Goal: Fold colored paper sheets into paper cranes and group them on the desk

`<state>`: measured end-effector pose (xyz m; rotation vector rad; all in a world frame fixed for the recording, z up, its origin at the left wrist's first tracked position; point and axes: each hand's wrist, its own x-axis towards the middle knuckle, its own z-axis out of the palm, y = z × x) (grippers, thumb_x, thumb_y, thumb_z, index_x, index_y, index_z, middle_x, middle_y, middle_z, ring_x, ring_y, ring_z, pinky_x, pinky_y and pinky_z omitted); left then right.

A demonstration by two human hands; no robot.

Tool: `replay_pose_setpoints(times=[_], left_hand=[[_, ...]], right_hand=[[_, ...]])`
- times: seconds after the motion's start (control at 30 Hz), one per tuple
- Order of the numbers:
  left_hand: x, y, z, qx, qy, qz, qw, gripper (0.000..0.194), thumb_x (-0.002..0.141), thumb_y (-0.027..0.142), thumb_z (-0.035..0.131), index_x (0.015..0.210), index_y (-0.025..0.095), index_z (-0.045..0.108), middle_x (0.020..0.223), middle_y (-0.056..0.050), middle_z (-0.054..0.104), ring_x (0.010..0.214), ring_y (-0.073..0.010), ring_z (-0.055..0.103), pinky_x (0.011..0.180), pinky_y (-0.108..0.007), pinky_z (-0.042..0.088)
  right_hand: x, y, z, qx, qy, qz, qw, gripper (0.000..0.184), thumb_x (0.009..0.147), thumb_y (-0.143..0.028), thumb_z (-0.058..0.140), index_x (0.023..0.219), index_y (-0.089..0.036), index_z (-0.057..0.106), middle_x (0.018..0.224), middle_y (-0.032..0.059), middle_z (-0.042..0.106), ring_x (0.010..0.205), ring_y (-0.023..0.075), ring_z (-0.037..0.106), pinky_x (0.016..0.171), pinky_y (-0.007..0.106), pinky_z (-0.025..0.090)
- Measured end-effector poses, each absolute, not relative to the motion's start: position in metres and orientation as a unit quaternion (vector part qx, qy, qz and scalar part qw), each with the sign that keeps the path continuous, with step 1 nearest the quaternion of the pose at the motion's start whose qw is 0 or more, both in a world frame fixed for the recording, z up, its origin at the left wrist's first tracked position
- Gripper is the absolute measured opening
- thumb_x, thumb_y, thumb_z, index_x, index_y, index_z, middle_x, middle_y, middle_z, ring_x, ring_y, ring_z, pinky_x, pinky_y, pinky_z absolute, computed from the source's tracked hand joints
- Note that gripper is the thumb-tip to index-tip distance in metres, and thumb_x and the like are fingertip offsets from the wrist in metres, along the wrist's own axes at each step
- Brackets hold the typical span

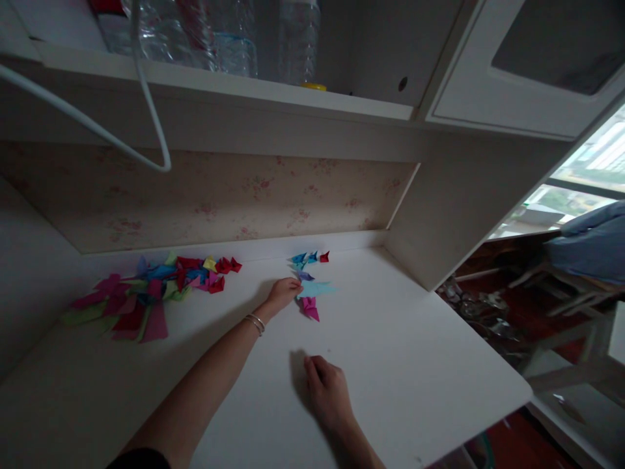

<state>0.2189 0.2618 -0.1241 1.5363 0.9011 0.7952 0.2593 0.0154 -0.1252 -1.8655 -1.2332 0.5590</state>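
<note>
My left hand (283, 294), with bangles at the wrist, pinches the left end of a light blue folded paper piece (319, 288) over the white desk. Just below that paper lies a magenta origami piece (309, 307). Behind it are a purple folded piece (305, 276), small blue pieces (299, 258) and a red one (325, 257). Nearer to me, my right hand (326, 389) is curled closed above the desk, and nothing shows in its fingers. A pile of colourful folded papers (156, 311) spreads across the desk's left side.
Overhead, a shelf (234, 81) holds clear plastic bottles (234, 39), and a white cable (97, 130) hangs in front of it. The desk (420, 365) ends at a rounded right corner. Beyond it stand a stool (581, 352) and a chair with blue cloth (590, 241).
</note>
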Motion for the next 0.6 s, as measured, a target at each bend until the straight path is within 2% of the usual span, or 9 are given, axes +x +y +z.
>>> replay_pose_setpoints(times=[0.13,0.3,0.47,0.6], left_hand=[[0.213,0.253,-0.115,0.653,0.387,0.303,0.576,0.015,0.063,0.019,0.074,0.077,0.014,0.072,0.065,-0.003,0.071,0.058,-0.0132,0.062,0.052,-0.021,0.044],[0.211,0.253,-0.107,0.639,0.409,0.313,0.572,0.019,0.066,0.024,0.071,0.082,0.014,0.071,0.068,-0.003,0.071,0.055,-0.0117,0.059,0.047,-0.019,0.039],[0.216,0.26,-0.114,0.623,0.432,0.343,0.555,0.018,0.066,0.027,0.07,0.079,0.014,0.071,0.068,-0.003,0.07,0.055,-0.0114,0.058,0.046,-0.019,0.037],[0.22,0.262,-0.123,0.616,0.45,0.345,0.546,0.019,0.068,0.028,0.068,0.079,0.013,0.071,0.062,-0.001,0.068,0.046,-0.009,0.052,0.041,-0.018,0.032]], right_hand=[[0.259,0.015,-0.125,-0.743,-0.491,0.223,0.396,0.046,0.094,-0.047,0.036,0.073,-0.017,0.065,0.059,0.003,0.062,0.053,0.0128,0.053,0.052,0.022,0.032],[0.259,0.015,-0.126,-0.74,-0.497,0.213,0.4,0.046,0.094,-0.046,0.036,0.073,-0.017,0.065,0.06,0.003,0.063,0.054,0.0122,0.054,0.053,0.021,0.031],[0.259,0.016,-0.128,-0.741,-0.494,0.209,0.403,0.046,0.094,-0.047,0.036,0.071,-0.018,0.064,0.058,0.0024,0.061,0.052,0.0123,0.052,0.051,0.022,0.031],[0.259,0.016,-0.13,-0.745,-0.495,0.206,0.397,0.046,0.094,-0.046,0.036,0.069,-0.018,0.063,0.058,0.0021,0.061,0.052,0.0122,0.051,0.051,0.022,0.03]])
